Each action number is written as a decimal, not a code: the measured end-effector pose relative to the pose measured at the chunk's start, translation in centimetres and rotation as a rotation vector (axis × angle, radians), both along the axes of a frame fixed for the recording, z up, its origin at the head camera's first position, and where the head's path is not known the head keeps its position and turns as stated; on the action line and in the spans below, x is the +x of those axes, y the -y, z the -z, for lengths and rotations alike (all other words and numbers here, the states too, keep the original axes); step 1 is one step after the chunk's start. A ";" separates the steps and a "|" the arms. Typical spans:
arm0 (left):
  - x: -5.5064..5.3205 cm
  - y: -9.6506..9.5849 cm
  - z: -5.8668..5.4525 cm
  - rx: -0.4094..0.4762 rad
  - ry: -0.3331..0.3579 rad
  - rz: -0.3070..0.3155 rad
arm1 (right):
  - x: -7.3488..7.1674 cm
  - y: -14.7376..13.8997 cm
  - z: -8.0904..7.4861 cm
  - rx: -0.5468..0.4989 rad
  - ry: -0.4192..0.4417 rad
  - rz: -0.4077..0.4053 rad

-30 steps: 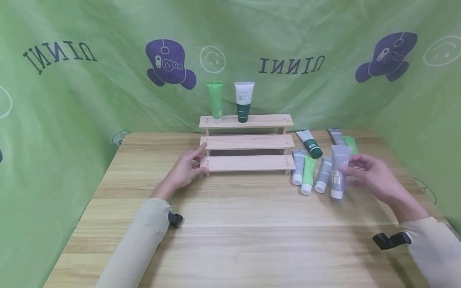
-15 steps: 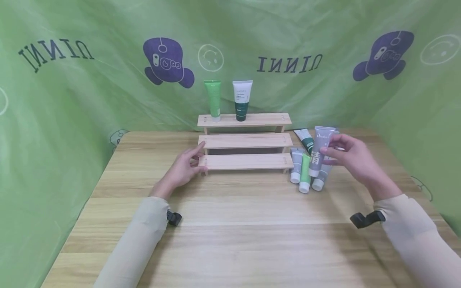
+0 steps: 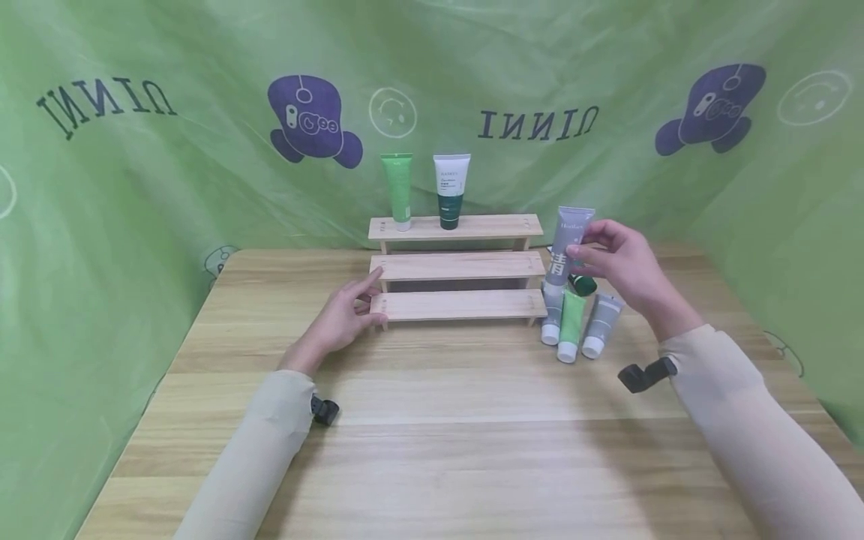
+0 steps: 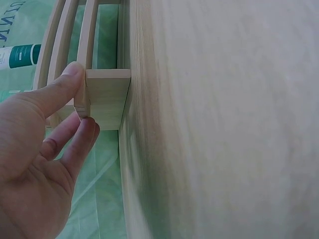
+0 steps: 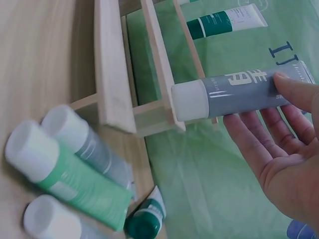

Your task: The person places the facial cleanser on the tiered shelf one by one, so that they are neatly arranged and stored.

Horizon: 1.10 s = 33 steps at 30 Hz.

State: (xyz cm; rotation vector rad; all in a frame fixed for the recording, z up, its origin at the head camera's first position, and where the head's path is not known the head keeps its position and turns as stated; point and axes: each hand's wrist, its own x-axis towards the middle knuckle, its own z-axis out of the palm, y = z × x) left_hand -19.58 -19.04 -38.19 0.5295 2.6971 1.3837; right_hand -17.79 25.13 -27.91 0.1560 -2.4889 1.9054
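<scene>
A three-step wooden display rack [image 3: 459, 304] stands at the back of the table. My left hand [image 3: 340, 315] pinches the left end of its lowest step, thumb on one face and fingertips on the other, as the left wrist view [image 4: 82, 94] shows. Near the rack's right end, my right hand [image 3: 624, 266] holds up a grey-blue tube [image 5: 244, 89] between thumb and fingers, white cap downward. On the top step stand a green tube [image 3: 400, 191] and a white and dark green tube [image 3: 450, 187], both upright on their caps.
Right of the rack lie a green tube [image 3: 571, 322], a grey tube [image 3: 603, 324] and another grey tube [image 3: 551, 322], partly covered. A dark green tube [image 5: 146, 219] lies behind them. Green printed cloth [image 3: 202, 165] hangs around the table's back and sides.
My right hand has carried the grey-blue tube leftward and up, from beyond the lying tubes to beside the rack. My left hand keeps its grip on the rack.
</scene>
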 end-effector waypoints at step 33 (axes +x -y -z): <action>0.0 0.2 0.1 0.006 -0.022 0.011 | -8.2 5.5 -3.3 -0.113 -0.026 0.085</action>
